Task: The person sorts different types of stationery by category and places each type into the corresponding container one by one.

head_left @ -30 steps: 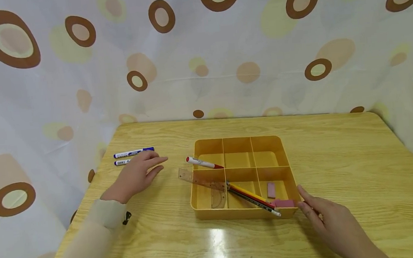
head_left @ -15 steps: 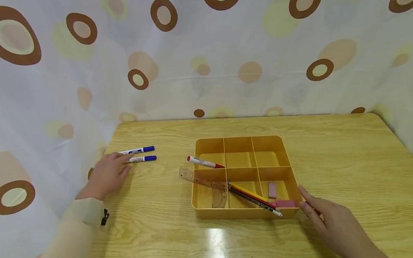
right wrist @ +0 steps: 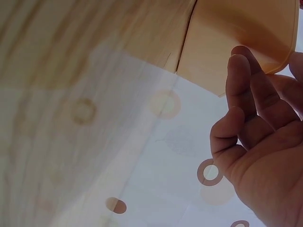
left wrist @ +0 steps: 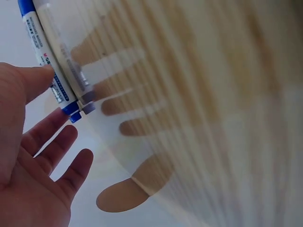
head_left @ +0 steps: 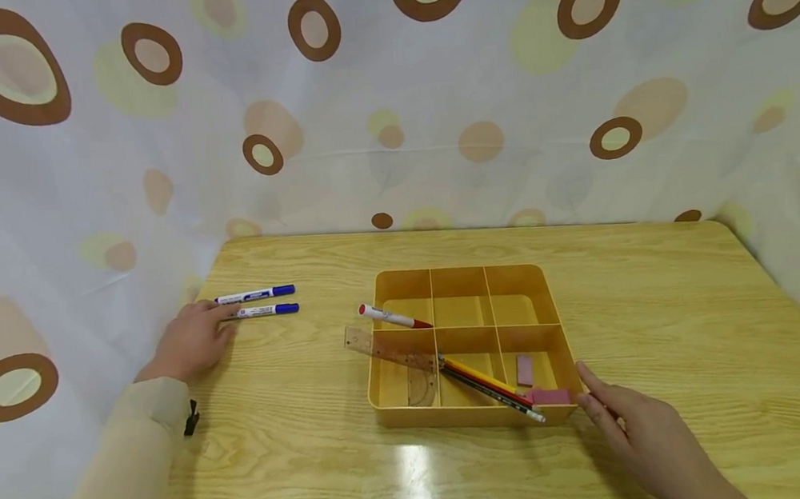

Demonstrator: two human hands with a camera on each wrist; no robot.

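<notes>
My left hand [head_left: 188, 339] is at the left end of the nearer blue-capped whiteboard marker [head_left: 261, 311], which lies on the table. In the left wrist view the thumb lies against the white barrel [left wrist: 42, 42], with the index finger hidden behind it. A second blue marker [head_left: 267, 293] lies just beyond, nearly parallel. My right hand [head_left: 645, 431] grips the near right corner of a yellow divided tray [head_left: 459, 413] between thumb and forefinger; its other fingers curl loosely beside the tray's wall [right wrist: 222, 42] in the right wrist view.
A red marker [head_left: 388, 315] leans on the tray's left wall. A clear ruler [head_left: 360, 340] pokes out below it, near a protractor [head_left: 421, 388]. Several pencils [head_left: 489, 385] cross the front wall. Pink erasers [head_left: 550, 397] lie in the front right compartment. A patterned curtain [head_left: 336, 191] surrounds the table.
My left hand has moved left, from over the two blue markers to the nearer one's left end. The right hand stays on the tray corner. The tray has not moved.
</notes>
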